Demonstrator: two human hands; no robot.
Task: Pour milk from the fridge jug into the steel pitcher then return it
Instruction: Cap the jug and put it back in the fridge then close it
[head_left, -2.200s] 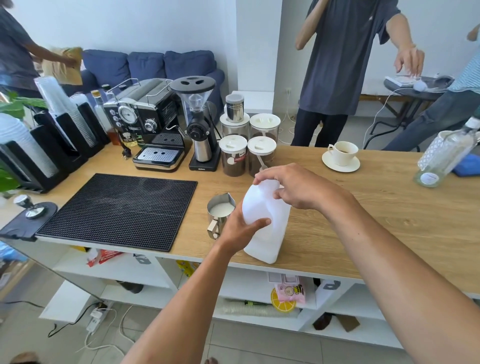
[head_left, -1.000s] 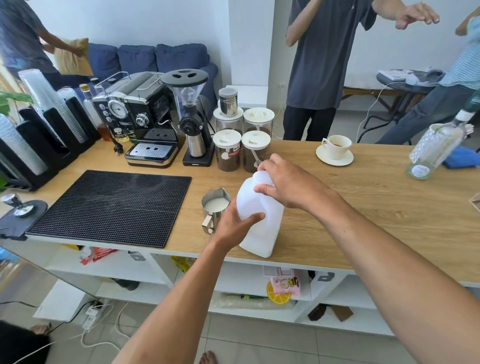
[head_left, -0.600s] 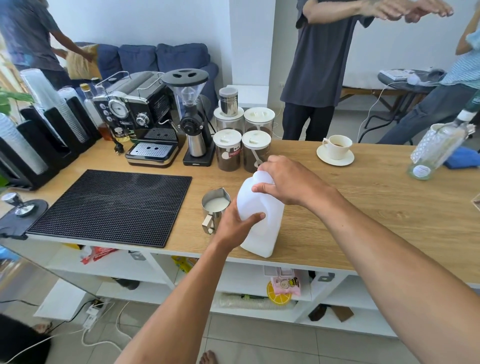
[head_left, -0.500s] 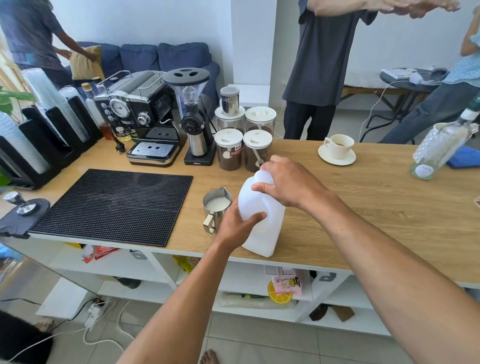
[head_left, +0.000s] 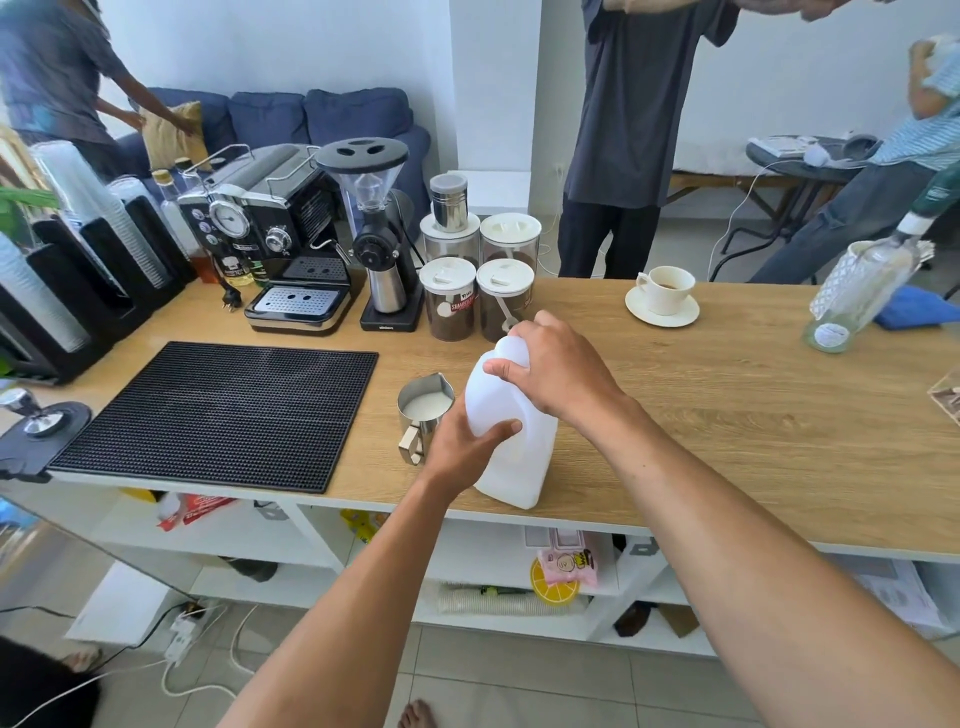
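Steel pitcher (head_left: 425, 410) stands on the counter (head_left: 727, 426) just left of the milk jug (head_left: 519, 467) with milk in it, so the pour looks done. Left hand (head_left: 460, 449) has its grip wrapped round the jug's lower side, thumb across the front, likely bracing it upright near the counter's front edge. Right hand (head_left: 550, 369) has its grip curled over the jug's top and hides the cap, probably twisting it shut before the jug goes back to the fridge.
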